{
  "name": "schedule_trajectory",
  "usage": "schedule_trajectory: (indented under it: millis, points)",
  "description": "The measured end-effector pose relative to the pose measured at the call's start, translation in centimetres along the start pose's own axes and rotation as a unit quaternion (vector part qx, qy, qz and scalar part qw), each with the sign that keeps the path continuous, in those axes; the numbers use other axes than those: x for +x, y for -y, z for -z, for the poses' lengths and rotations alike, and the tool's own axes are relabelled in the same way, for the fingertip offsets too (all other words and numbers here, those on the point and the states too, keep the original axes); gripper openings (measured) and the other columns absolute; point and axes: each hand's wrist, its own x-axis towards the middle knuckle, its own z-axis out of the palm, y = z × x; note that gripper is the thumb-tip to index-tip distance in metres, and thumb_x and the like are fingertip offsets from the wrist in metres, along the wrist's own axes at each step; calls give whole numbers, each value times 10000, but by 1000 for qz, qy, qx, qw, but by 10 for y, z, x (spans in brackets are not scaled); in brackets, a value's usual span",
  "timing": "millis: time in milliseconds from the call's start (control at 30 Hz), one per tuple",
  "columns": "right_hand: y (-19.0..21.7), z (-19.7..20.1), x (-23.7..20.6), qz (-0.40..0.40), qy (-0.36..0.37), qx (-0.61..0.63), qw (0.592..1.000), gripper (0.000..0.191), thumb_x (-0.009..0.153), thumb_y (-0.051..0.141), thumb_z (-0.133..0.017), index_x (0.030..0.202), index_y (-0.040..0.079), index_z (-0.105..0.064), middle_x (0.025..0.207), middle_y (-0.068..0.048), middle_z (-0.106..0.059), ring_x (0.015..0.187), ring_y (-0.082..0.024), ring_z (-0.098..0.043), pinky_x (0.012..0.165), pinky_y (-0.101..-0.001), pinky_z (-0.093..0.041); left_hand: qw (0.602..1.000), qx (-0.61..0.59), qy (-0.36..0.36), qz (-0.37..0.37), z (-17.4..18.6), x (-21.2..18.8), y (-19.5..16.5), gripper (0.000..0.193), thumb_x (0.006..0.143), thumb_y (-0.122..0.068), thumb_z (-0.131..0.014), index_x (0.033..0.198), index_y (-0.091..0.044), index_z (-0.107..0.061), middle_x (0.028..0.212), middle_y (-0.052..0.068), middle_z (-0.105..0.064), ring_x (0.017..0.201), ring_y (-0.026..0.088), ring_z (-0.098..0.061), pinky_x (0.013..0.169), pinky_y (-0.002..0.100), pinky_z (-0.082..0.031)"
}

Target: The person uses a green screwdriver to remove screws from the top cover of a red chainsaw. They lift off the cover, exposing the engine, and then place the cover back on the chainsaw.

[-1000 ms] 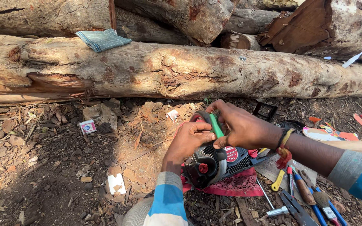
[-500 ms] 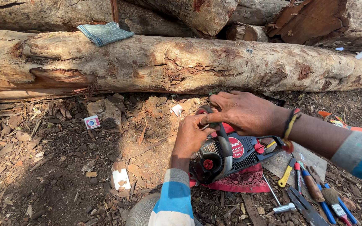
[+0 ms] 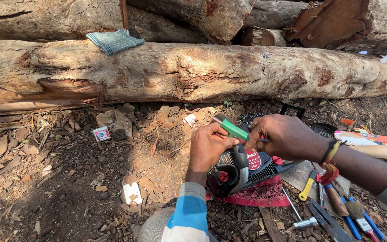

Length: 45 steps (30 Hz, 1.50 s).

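Note:
A red and black chainsaw engine (image 3: 242, 170) rests on a red cloth (image 3: 260, 195) on the bark-strewn ground. My left hand (image 3: 208, 145) grips a tool with a green handle (image 3: 233, 129) just above the engine. My right hand (image 3: 283, 134) is closed around the same tool from the right side, fingers pinching near its shaft. Both hands hover over the top of the engine. The tool's tip is hidden behind my fingers.
A long log (image 3: 193, 71) lies across the view with a checked cloth (image 3: 114, 41) on it. Hand tools (image 3: 337, 210) lie at the lower right. A small red and white box (image 3: 101, 133) and a white scrap (image 3: 132, 193) sit on the ground to the left.
The green-handled tool has come back into sight between my hands. Both hands have shifted a little above the engine, and the view has moved slightly.

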Motion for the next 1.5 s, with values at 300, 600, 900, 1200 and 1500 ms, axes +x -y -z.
schedule_trajectory:
  millis: [300,600,900,1200,1500]
  points:
    - [-31,-8,53,46,-92,-118,988,108,682,169,-780,699,85,-714,986,-63,-639,1060,-278,-622,824,-439,-550,995,-93,22,-19,-7,0,20,270,750,-99,-914,849,46,-711,811,39,-746,739,108,-721,664,293,-605]
    - [-28,-10,79,-39,-39,-76,996,274,809,263,-737,869,-3,-719,1081,-194,-677,1168,-379,-602,943,-495,-534,992,-83,69,59,-5,3,24,231,926,-26,-668,1135,-11,-766,914,-7,-782,866,85,-750,811,254,-614]
    - [29,2,55,187,-81,13,979,615,590,128,-735,1203,73,-728,1389,-186,-491,1277,-389,-462,951,-560,-441,995,-40,-47,79,-10,4,27,105,799,-16,-782,893,26,-764,755,80,-751,668,76,-646,599,260,-528]
    - [-8,-13,-7,160,-159,-180,957,343,721,234,-719,1057,170,-754,1540,-151,-429,1432,-313,-408,1064,-594,-372,989,-76,-126,24,2,3,23,171,747,-125,-818,858,-53,-709,702,14,-731,622,105,-683,599,292,-566]
    - [-41,-8,2,-24,-100,244,964,436,1024,443,-631,1071,48,-810,683,-145,-649,601,-198,-602,574,-357,-488,993,78,-3,-84,-1,-3,-18,143,831,-171,-787,873,-41,-743,713,110,-723,666,231,-731,656,385,-563]
